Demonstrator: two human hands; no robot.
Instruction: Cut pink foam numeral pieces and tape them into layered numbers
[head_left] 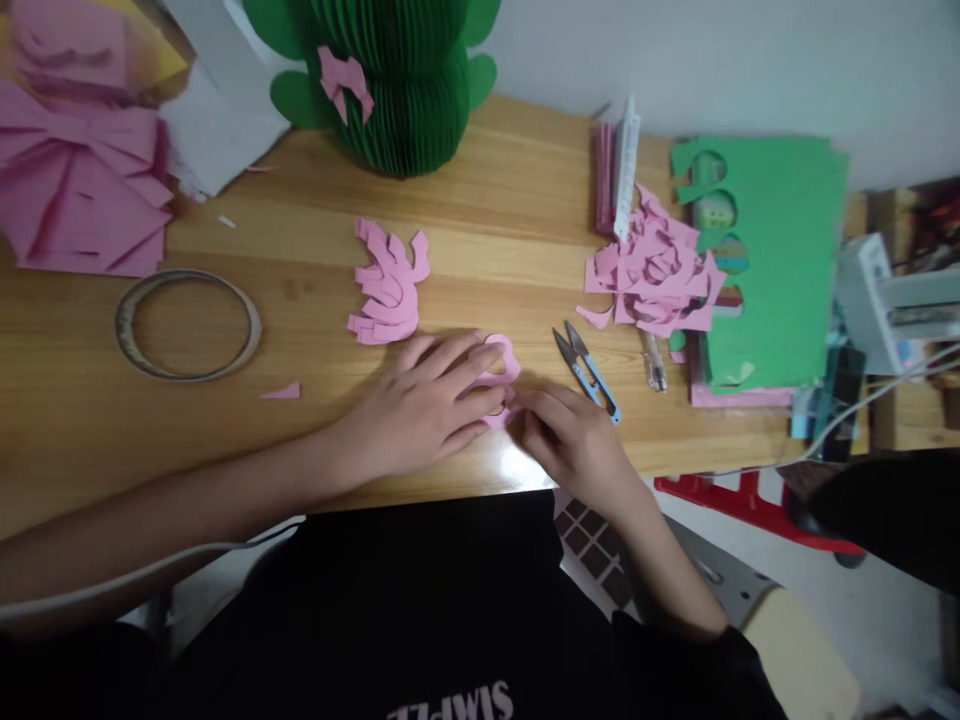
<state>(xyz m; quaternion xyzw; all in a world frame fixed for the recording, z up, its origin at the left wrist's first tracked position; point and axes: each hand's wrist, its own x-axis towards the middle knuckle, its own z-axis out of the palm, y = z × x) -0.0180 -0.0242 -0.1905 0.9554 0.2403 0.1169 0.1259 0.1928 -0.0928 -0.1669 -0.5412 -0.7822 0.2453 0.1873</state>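
Observation:
A pink paper cutout (506, 352) with rounded loops lies flat near the table's front edge. My left hand (431, 400) rests on it with fingers stretched out, pressing it to the wood. At the cutout's lower right edge, my right hand (574, 435) has its thumb and fingers pinched together at the pink paper; the fingertips are partly hidden. Blue-handled thread snips (589, 370) lie just beyond my right hand. Behind my left hand sits a small stack of curved pink paper pieces (390, 285).
A heap of pink scraps (660, 270) lies at the right, beside green paper sheets (772, 260) and a pen (655, 362). A green honeycomb paper decoration (405, 90) stands at the back. Left are a tape ring (255, 330) and folded pink paper (82, 190).

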